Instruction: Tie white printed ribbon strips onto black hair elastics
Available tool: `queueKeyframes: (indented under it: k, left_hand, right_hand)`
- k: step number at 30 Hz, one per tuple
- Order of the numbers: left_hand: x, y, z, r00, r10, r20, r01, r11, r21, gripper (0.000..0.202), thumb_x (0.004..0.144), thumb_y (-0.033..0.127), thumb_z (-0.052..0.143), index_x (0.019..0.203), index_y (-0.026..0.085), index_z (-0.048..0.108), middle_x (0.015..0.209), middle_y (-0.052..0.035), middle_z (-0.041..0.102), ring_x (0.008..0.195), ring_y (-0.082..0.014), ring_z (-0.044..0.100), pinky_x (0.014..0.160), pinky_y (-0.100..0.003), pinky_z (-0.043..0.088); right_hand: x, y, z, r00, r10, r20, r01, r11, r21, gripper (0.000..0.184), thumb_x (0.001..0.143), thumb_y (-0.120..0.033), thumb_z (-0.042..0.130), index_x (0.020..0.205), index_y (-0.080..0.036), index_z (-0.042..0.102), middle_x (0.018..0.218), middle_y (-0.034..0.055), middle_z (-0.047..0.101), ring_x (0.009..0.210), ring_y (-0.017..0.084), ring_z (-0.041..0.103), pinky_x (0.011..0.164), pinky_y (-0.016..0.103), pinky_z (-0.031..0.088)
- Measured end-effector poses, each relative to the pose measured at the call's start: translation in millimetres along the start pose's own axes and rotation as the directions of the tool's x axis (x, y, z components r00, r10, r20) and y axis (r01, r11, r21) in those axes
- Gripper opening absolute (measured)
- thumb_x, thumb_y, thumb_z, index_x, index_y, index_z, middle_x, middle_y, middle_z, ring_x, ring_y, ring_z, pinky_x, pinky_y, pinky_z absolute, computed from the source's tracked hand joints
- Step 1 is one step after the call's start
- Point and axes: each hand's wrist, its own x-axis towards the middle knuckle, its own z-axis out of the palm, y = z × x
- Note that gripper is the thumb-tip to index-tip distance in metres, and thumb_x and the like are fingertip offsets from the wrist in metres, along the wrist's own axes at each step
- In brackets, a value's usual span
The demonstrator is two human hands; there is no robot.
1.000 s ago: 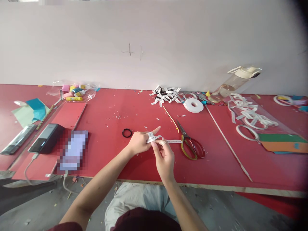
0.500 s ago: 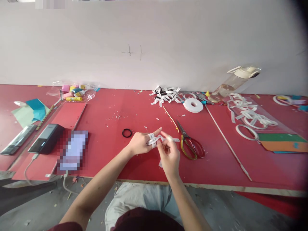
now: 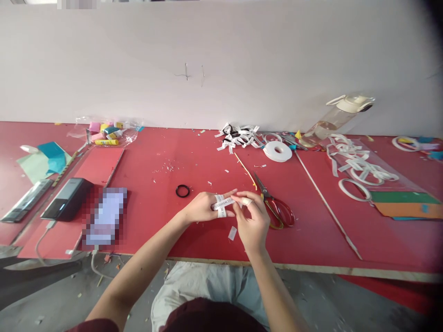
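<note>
A white printed ribbon [image 3: 227, 202] is looped around the fingers of my left hand [image 3: 200, 207], with black lettering on it. The thumb and a finger of that hand stretch out to the right inside the loops. My right hand [image 3: 254, 223] pinches the ribbon between thumb and fingertips, and a white band [image 3: 247, 201] wraps one of its fingers. Beside the right hand lie scissors [image 3: 277, 210], partly covered by it. A black hair tie [image 3: 182, 190] rests on the red table up and left of my left hand. Below the hands is a small white piece [image 3: 232, 233].
At the back sit a pile of black-and-white ribbon bows [image 3: 238, 137], a white ribbon roll [image 3: 278, 151] and a tilted bottle [image 3: 337, 121]. White ribbon loops [image 3: 367, 163] lie right. Left are a phone [image 3: 105, 216], a black device [image 3: 67, 200] and a bag of colourful pieces [image 3: 107, 131].
My right hand has moved slightly right, drawing the ribbon straight across the left-hand loops. The left thumb now reaches out, and the small white piece below is uncovered.
</note>
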Motion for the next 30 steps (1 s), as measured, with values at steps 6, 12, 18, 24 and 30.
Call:
queueKeyframes:
  k: [6,12,18,24,30]
  left_hand:
    - [-1,-4,-0.2,0.993,-0.06,-0.098,0.022,0.937,-0.349,0.075,0.083,0.053,0.068,0.144,0.012,0.051,0.06,0.0089,0.035,0.057,-0.0087,0.023,0.053,-0.021,0.027]
    - [-3,-6,-6.4,0.978,-0.139,-0.156,0.041,0.862,-0.506,0.066,0.082,0.048,0.072,0.135,0.01,0.061,0.058,0.008,0.042,0.052,-0.0067,0.027,0.05,-0.021,0.027]
    - [-4,-9,-6.7,0.969,-0.093,-0.23,-0.048,0.838,-0.543,0.073,0.085,0.046,0.069,0.147,0.014,0.048,0.058,0.0078,0.044,0.052,-0.0069,0.031,0.051,-0.02,0.03]
    - [-10,-2,-16.0,0.925,-0.018,-0.379,-0.184,0.852,-0.489,0.07,0.085,0.048,0.068,0.144,0.014,0.052,0.051,0.0064,0.046,0.05,-0.0085,0.035,0.051,-0.022,0.033]
    - [-10,-3,-17.7,0.921,0.055,-0.385,-0.222,0.887,-0.405,0.067,0.085,0.044,0.07,0.144,0.018,0.052,0.055,0.0077,0.042,0.051,-0.0076,0.033,0.05,-0.021,0.033]
  right_hand:
    - [-8,3,9,0.998,-0.057,0.04,0.057,0.998,-0.015,0.007,0.094,-0.019,0.06,0.096,-0.02,0.067,0.088,0.0054,0.069,0.085,0.018,0.061,0.077,0.03,0.049]
    - [-17,10,21,0.988,0.018,0.151,-0.012,0.999,-0.041,0.015,0.097,-0.026,0.057,0.09,-0.019,0.068,0.083,0.0049,0.066,0.073,0.014,0.058,0.064,0.025,0.044]
    - [-16,11,24,0.98,0.04,0.193,-0.026,0.997,-0.076,0.014,0.096,-0.023,0.054,0.088,-0.02,0.065,0.085,0.0042,0.063,0.073,0.014,0.058,0.067,0.025,0.046]
    - [-7,4,25,0.984,0.025,0.177,-0.016,0.998,-0.053,0.014,0.097,-0.024,0.053,0.094,-0.02,0.066,0.091,0.0072,0.065,0.086,0.017,0.063,0.074,0.027,0.051]
    - [-13,7,35,0.95,-0.036,0.311,0.061,0.996,-0.072,0.015,0.097,-0.021,0.053,0.094,-0.02,0.067,0.093,0.0062,0.071,0.086,0.018,0.068,0.073,0.028,0.052]
